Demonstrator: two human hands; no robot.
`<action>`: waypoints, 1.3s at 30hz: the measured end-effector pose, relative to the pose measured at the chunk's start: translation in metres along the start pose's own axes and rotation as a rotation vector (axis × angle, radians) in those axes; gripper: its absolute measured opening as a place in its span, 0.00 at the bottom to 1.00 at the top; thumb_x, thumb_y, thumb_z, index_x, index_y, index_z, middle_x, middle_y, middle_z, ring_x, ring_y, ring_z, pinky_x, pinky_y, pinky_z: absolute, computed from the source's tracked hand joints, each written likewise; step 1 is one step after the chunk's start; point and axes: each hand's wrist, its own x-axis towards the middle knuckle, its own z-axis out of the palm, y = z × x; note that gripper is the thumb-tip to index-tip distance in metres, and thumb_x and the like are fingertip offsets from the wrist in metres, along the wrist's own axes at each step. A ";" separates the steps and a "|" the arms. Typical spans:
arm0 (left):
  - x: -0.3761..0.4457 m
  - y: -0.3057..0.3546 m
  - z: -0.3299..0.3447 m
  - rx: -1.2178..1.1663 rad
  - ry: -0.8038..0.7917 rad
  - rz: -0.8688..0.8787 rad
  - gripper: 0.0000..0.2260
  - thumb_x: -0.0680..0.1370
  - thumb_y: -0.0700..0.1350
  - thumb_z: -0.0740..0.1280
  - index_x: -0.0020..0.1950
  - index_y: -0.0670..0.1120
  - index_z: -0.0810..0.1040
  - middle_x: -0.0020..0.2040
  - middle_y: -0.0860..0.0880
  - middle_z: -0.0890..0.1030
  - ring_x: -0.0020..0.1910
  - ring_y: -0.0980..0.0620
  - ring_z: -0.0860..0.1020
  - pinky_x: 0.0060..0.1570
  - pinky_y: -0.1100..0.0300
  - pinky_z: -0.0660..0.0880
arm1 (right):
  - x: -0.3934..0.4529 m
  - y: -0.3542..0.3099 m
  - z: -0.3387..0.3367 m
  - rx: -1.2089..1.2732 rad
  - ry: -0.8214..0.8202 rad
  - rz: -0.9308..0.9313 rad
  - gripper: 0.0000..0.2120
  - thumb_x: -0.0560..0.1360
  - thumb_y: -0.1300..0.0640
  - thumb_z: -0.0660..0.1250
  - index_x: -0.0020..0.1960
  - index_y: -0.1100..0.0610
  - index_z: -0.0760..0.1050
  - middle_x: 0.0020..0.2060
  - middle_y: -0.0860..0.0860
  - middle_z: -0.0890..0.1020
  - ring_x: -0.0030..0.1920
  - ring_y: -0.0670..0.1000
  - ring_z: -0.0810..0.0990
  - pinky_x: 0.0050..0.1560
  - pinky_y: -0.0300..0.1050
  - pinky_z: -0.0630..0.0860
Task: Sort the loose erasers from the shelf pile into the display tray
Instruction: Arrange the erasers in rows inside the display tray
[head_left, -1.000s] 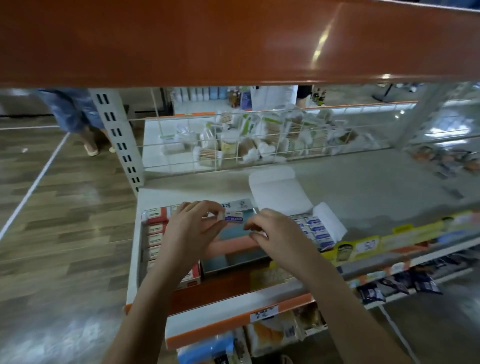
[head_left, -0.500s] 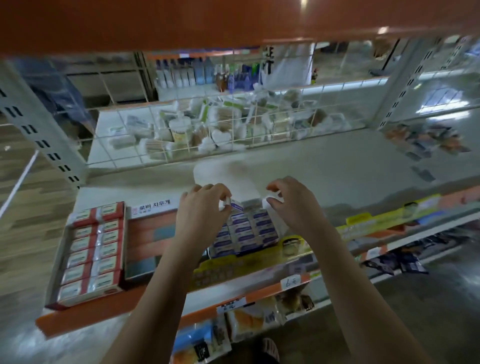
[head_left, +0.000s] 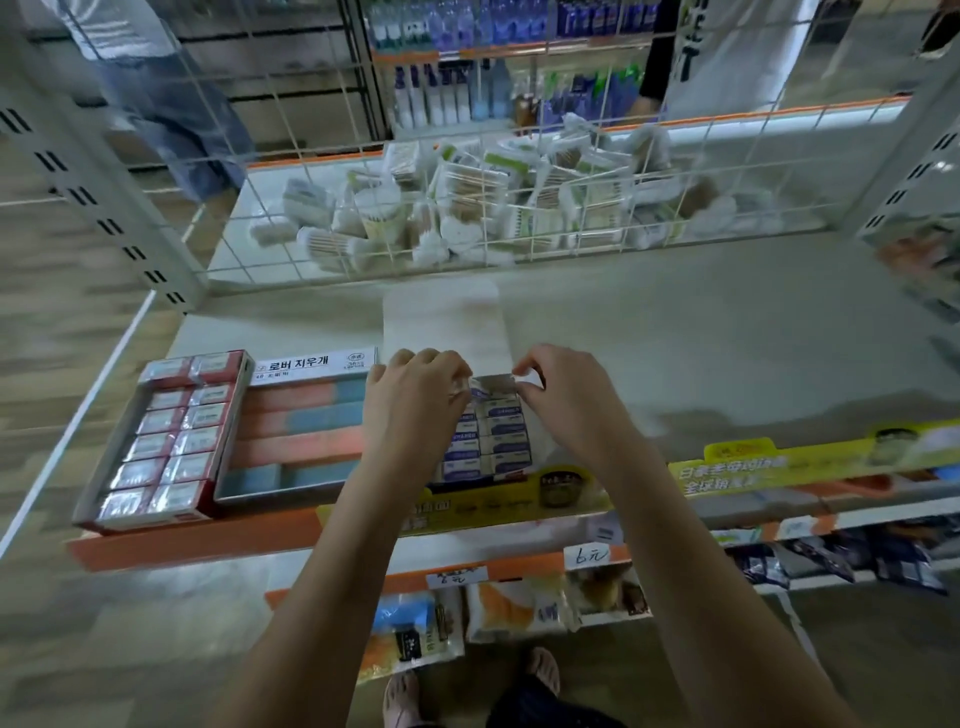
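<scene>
A white display tray (head_left: 540, 447) with its lid folded back stands on the shelf, holding rows of white erasers with blue labels (head_left: 506, 428). Both my hands hover over its far end. My left hand (head_left: 415, 400) and my right hand (head_left: 558, 392) pinch one wrapped eraser (head_left: 491, 385) between them, just above the back row. My left forearm hides the tray's left side.
Left of the tray sit a box of pink and blue erasers (head_left: 301, 431) and a red box of wrapped erasers (head_left: 166, 441). A wire grid (head_left: 519, 208) backs the shelf (head_left: 727, 353), with cotton swab packs behind. A person stands at the far left.
My hands moved from the pink and blue box to the white tray on the right and now pinch one eraser over its back row. The view tilted down and closer.
</scene>
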 end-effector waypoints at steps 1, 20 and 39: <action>0.000 0.003 0.000 -0.009 0.009 0.000 0.09 0.77 0.49 0.64 0.57 0.51 0.77 0.56 0.52 0.79 0.57 0.49 0.72 0.55 0.55 0.64 | 0.000 0.001 0.000 0.010 0.001 -0.007 0.10 0.77 0.54 0.64 0.56 0.56 0.76 0.52 0.52 0.80 0.51 0.51 0.77 0.48 0.40 0.70; -0.008 0.022 0.014 0.072 -0.007 -0.053 0.13 0.80 0.50 0.58 0.59 0.51 0.79 0.52 0.49 0.82 0.52 0.49 0.75 0.51 0.57 0.68 | 0.001 0.013 -0.005 0.064 -0.040 -0.104 0.11 0.77 0.56 0.64 0.59 0.57 0.76 0.54 0.51 0.80 0.52 0.48 0.77 0.46 0.36 0.66; 0.037 0.033 -0.021 0.135 -0.095 0.253 0.14 0.80 0.52 0.59 0.62 0.52 0.75 0.58 0.50 0.78 0.57 0.49 0.74 0.55 0.56 0.68 | 0.014 0.019 -0.032 0.001 -0.135 -0.146 0.09 0.78 0.55 0.63 0.53 0.59 0.78 0.46 0.52 0.81 0.43 0.46 0.74 0.36 0.31 0.65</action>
